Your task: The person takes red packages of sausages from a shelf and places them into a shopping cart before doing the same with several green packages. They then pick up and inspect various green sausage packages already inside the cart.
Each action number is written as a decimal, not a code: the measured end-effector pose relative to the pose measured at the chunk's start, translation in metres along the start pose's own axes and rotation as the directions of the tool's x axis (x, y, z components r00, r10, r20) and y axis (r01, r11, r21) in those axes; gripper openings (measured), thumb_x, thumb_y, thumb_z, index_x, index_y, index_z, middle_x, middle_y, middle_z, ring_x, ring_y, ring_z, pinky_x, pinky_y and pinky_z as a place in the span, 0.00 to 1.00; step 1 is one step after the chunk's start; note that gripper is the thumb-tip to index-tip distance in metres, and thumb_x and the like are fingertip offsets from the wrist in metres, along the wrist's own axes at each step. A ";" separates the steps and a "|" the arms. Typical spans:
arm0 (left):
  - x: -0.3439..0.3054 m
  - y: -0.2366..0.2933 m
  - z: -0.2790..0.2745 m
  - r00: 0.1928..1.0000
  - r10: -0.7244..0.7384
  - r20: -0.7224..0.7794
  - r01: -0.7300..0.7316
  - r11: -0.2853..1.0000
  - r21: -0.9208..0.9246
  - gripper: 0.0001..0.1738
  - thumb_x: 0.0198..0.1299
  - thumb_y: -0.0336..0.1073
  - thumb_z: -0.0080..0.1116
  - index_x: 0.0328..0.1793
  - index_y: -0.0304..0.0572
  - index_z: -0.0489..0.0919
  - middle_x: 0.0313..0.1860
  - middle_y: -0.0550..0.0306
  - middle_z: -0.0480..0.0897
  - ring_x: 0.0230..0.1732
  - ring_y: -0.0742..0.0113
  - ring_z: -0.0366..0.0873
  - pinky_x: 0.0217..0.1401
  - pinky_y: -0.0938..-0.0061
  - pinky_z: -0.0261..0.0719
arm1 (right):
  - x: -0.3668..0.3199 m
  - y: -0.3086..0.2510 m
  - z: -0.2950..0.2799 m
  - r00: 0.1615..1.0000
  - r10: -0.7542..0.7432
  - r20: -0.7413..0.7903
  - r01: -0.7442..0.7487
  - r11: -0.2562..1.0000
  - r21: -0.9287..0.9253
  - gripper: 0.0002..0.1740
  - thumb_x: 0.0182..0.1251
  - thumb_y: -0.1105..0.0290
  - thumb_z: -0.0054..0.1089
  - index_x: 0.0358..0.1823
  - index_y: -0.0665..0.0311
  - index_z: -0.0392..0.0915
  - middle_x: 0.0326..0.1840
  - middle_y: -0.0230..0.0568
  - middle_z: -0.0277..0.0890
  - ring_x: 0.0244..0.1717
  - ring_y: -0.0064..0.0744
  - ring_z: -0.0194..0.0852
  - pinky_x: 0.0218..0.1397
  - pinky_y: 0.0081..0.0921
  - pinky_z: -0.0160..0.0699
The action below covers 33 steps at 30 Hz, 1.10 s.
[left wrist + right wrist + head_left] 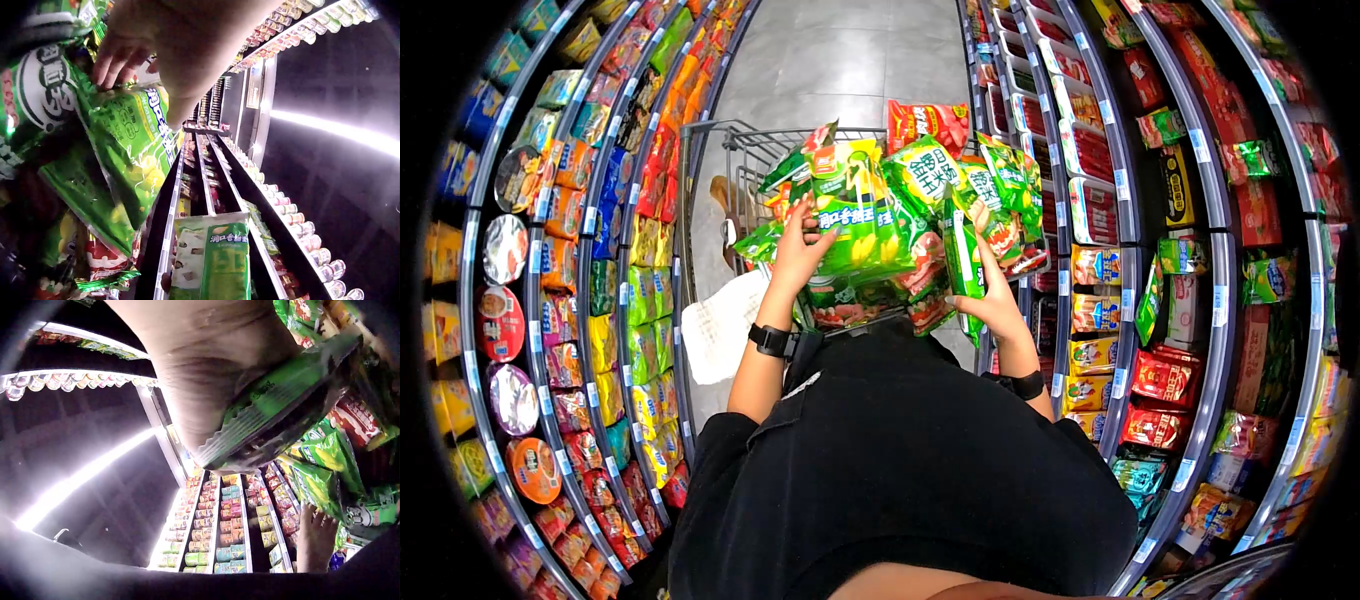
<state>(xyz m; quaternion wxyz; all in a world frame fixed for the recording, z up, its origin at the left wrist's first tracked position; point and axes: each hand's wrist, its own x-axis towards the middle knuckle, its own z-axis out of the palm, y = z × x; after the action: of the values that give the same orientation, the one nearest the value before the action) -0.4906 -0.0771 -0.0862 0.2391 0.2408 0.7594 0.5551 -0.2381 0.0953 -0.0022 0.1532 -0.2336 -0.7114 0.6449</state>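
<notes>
My left hand (798, 255) grips the left edge of a green-and-yellow snack packet with corn pictured on it (860, 215). In the left wrist view, the fingers (119, 62) bend down at the edge of that packet (134, 140). Over on the right, my right hand (998, 290) holds a narrow-looking green packet (965, 265), turned edge-on, between thumb and fingers. Its ridged seal (240, 425) lies along the palm in the right wrist view. Both packets are over a heaped shopping cart (750, 150).
More green packets (1010, 185) and a red packet (928, 122) fill the cart. A white cloth or paper (725, 325) hangs at its near left. Shelves stacked with packets and bowls (503, 322) line the left side, with further shelves (1165, 375) on the right. Grey floor (830, 50) lies ahead.
</notes>
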 end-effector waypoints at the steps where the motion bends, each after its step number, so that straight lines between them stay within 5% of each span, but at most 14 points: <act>1: -0.002 -0.005 -0.003 1.000 0.022 0.001 -0.022 1.000 -0.020 0.37 0.53 0.37 0.65 0.68 0.41 0.61 0.44 0.52 0.74 0.34 0.73 0.74 0.39 0.78 0.75 | 0.000 -0.005 0.006 1.000 0.026 0.014 -0.026 0.998 0.061 0.55 0.36 0.77 0.66 0.72 0.65 0.48 0.71 0.49 0.50 0.72 0.38 0.47 0.71 0.30 0.46; 8: -0.016 -0.030 -0.029 0.999 0.037 0.027 -0.034 0.995 -0.090 0.21 0.65 0.33 0.47 0.65 0.40 0.67 0.45 0.56 0.77 0.43 0.70 0.77 0.44 0.79 0.73 | 0.005 -0.020 0.065 0.983 0.071 0.171 -0.128 0.929 0.346 0.53 0.39 0.78 0.62 0.72 0.67 0.47 0.72 0.41 0.49 0.72 0.32 0.44 0.71 0.27 0.43; 16: -0.046 -0.035 -0.069 0.998 -0.055 -0.011 0.053 0.984 -0.170 0.17 0.68 0.38 0.45 0.56 0.36 0.74 0.39 0.58 0.80 0.36 0.74 0.77 0.40 0.79 0.73 | 0.030 -0.030 0.153 0.832 0.093 0.548 -0.329 0.877 0.350 0.52 0.43 0.78 0.60 0.73 0.64 0.44 0.71 0.39 0.49 0.71 0.30 0.47 0.70 0.26 0.48; 18: -0.047 -0.045 -0.086 0.997 -0.063 -0.043 0.057 0.991 -0.124 0.16 0.69 0.39 0.44 0.53 0.35 0.74 0.37 0.61 0.78 0.33 0.75 0.75 0.39 0.79 0.73 | 0.039 -0.018 0.175 0.823 0.089 0.562 -0.332 0.877 0.348 0.51 0.44 0.77 0.59 0.73 0.63 0.43 0.70 0.39 0.52 0.68 0.29 0.52 0.67 0.26 0.54; 22: -0.063 -0.060 -0.105 0.972 -0.233 -0.019 0.191 0.836 -0.515 0.22 0.69 0.47 0.41 0.53 0.34 0.72 0.35 0.57 0.78 0.32 0.69 0.77 0.35 0.76 0.77 | 0.053 -0.007 0.205 0.763 0.145 0.630 -0.476 0.786 0.395 0.47 0.48 0.79 0.54 0.73 0.63 0.44 0.65 0.39 0.60 0.61 0.28 0.62 0.61 0.23 0.62; 25: -0.075 -0.067 -0.114 0.932 -0.356 0.072 0.339 0.784 -0.519 0.22 0.68 0.48 0.41 0.53 0.36 0.72 0.33 0.60 0.77 0.30 0.73 0.73 0.33 0.79 0.75 | 0.057 0.003 0.221 0.722 0.142 0.677 -0.561 0.692 0.453 0.47 0.51 0.81 0.54 0.73 0.61 0.43 0.62 0.39 0.63 0.60 0.28 0.63 0.60 0.23 0.64; 29: -0.085 -0.057 -0.110 0.922 -0.388 0.018 0.370 0.862 -0.346 0.24 0.70 0.50 0.38 0.56 0.38 0.71 0.41 0.61 0.77 0.36 0.79 0.72 0.37 0.83 0.72 | 0.048 0.010 0.240 0.685 0.188 0.704 -0.586 0.717 0.378 0.48 0.55 0.84 0.53 0.74 0.54 0.38 0.63 0.36 0.60 0.59 0.27 0.62 0.58 0.24 0.66; 33: -0.080 -0.079 -0.099 0.958 -0.273 -0.087 0.219 0.895 -0.389 0.24 0.71 0.49 0.35 0.57 0.36 0.70 0.41 0.60 0.76 0.38 0.75 0.72 0.41 0.80 0.71 | 0.040 0.023 0.244 0.706 0.140 0.694 -0.512 0.778 0.364 0.50 0.53 0.86 0.54 0.75 0.54 0.37 0.68 0.35 0.51 0.62 0.26 0.57 0.60 0.24 0.63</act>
<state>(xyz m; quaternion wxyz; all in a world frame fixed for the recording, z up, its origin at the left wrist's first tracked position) -0.4995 -0.2209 -0.1280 0.2954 0.0530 0.6783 0.6707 -0.3956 -0.0890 -0.0574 -0.1585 -0.0782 -0.4560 0.8722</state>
